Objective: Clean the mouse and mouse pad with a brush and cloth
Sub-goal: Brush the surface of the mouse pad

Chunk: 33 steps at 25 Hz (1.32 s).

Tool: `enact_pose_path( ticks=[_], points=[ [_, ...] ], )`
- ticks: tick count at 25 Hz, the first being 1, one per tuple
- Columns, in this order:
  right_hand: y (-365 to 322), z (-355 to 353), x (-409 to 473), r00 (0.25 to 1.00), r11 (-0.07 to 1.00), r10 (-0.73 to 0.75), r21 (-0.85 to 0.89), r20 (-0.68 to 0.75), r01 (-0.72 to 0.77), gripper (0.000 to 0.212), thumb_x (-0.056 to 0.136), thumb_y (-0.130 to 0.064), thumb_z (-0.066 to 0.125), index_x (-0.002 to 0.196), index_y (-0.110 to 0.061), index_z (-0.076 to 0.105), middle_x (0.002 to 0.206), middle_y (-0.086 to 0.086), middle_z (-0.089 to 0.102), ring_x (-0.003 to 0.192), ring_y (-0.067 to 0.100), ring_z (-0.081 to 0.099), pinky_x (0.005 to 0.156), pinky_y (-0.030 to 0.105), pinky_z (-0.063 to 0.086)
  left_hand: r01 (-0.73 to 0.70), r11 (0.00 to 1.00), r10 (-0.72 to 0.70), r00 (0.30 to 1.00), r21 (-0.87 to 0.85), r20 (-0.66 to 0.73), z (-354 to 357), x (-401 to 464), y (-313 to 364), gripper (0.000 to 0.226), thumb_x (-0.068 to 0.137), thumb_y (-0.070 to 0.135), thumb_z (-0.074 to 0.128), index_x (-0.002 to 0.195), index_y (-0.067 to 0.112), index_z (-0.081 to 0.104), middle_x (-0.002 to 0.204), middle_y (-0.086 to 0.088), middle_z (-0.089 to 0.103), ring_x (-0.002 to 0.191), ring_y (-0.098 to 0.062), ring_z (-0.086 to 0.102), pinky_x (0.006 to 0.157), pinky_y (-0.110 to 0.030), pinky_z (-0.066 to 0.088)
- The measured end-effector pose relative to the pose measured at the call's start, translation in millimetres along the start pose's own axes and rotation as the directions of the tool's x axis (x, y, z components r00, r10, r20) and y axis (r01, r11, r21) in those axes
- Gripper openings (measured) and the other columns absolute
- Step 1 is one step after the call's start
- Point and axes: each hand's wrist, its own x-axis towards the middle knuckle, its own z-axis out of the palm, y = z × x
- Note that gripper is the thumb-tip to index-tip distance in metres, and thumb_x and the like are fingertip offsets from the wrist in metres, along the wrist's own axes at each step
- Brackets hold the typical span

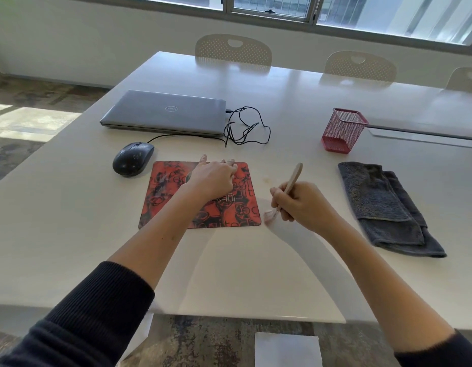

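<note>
On the white table (pixel 70 207), the red-and-black mouse pad (pixel 171 202) lies flat near the front edge; it serves as landmark. Left hand (pixel 215 181) rests on the pad's upper middle, palm down, fingers straight and spread toward the pad's far edge, holding nothing. Right hand (pixel 299 205) sits just off the pad's right edge, fingers curled round a pale wooden-handled brush (pixel 287 189); handle points up and away, light bristles touch the table beside the pad's lower right corner. Black wired mouse (pixel 133 158) sits just beyond the pad's upper left corner, on bare table, not on the pad. Its cable (pixel 245 125) coils behind the pad, running to a closed grey laptop (pixel 166 112). Dark grey folded cloth (pixel 388 207) lies well right of the pad. 1 red mesh pen holder (pixel 343 131) stands behind the cloth.
</note>
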Motion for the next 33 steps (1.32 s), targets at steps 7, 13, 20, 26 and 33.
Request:
enact_pose_path(
  ticks=[7,13,20,26,33],
  points=[
    [2.2,-22.1,1.2,0.996,0.981,-0.086,0.171,-0.009,0.086,0.007,0.089,-0.019,0.064,0.087,-0.013,0.06,0.063,-0.001,0.065,0.058,0.013,0.059,0.055,0.024,0.048,0.012,1.0,-0.012,1.0,-0.006,0.005,-3.6,-15.2,9.5,0.05,0.102,0.024,0.026,0.149,0.009,0.022,0.159,-0.004,0.015,0.146,-0.016,0.015,0.117,-0.051,0.001],
    [13.0,-13.3,-4.0,0.993,0.958,-0.107,0.271,0.052,0.089,0.004,0.086,-0.017,0.067,0.086,-0.016,0.071,0.069,-0.015,0.067,0.059,-0.004,0.053,0.057,0.009,0.042,-0.188,0.971,0.142,0.951,-0.148,-0.273,10.9,-102.1,42.1,0.032,0.088,0.036,0.061,0.115,0.02,0.067,0.127,0.004,0.061,0.117,-0.019,0.055,0.104,-0.041,0.037],
    [2.6,1.1,23.0,0.969,0.967,-0.244,-0.083,-0.029,0.241,0.012,0.088,-0.017,0.066,0.088,-0.007,0.071,0.081,0.009,0.07,0.068,0.021,0.063,0.066,0.032,0.05,-0.176,0.983,0.157,0.958,-0.06,-0.239,4.0,-118.9,43.0,0.025,0.094,0.041,0.051,0.106,0.033,0.071,0.1,0.015,0.062,0.09,-0.009,0.06,0.067,-0.025,0.051],
    [-4.8,4.2,41.0,0.986,0.975,-0.153,0.171,0.061,0.141,0.016,0.091,-0.016,0.062,0.082,-0.003,0.066,0.053,-0.011,0.057,0.048,0.003,0.047,0.049,0.013,0.039,-0.174,0.982,0.184,0.962,0.067,-0.201,10.9,-129.3,49.0,0.039,0.097,0.039,0.033,0.123,0.026,0.059,0.116,0.011,0.058,0.095,-0.014,0.059,0.086,-0.034,0.045],
    [0.0,6.5,65.6,0.951,0.964,-0.249,-0.136,-0.184,0.226,0.019,0.091,-0.018,0.063,0.09,0.0,0.069,0.067,0.012,0.064,0.057,0.021,0.054,0.058,0.032,0.045,-0.13,0.991,0.133,0.972,0.027,-0.195,19.4,-140.3,49.9,0.046,0.099,0.038,0.028,0.139,0.023,0.046,0.144,0.01,0.044,0.119,-0.012,0.051,0.101,-0.034,0.037]
  ],
)
